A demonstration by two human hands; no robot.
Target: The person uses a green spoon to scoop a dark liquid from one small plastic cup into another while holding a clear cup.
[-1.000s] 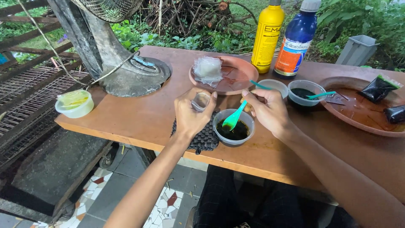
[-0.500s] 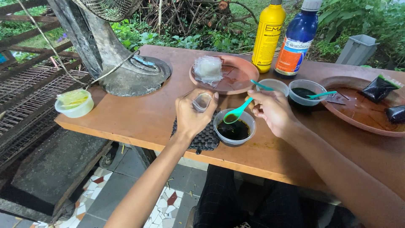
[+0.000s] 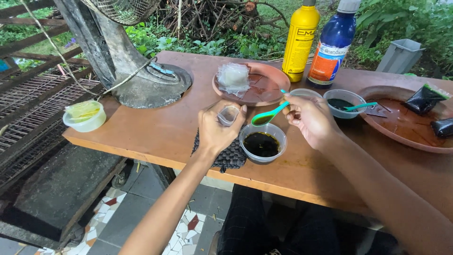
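Observation:
My left hand [image 3: 214, 130] holds a small clear plastic bag [image 3: 228, 115] open at its mouth, above a dark woven mat [image 3: 231, 156]. My right hand [image 3: 309, 118] grips a green spoon [image 3: 268, 116] with dark liquid in its bowl, raised just right of the bag. Under the spoon stands a clear bowl of dark liquid [image 3: 263, 143] on the brown table [image 3: 155, 127].
A brown plate [image 3: 269, 85] carries a stack of clear bags [image 3: 233, 78]. Behind stand a yellow bottle [image 3: 301, 40] and a blue bottle [image 3: 334, 43]. A second bowl with a green spoon [image 3: 345, 104], a large brown tray [image 3: 401, 125] with dark filled packets, a fan base [image 3: 151, 85], a yellow-filled cup [image 3: 85, 114].
My right hand lifted the spoon out of the bowl of dark liquid and carried it up and left toward the small bag held by my left hand.

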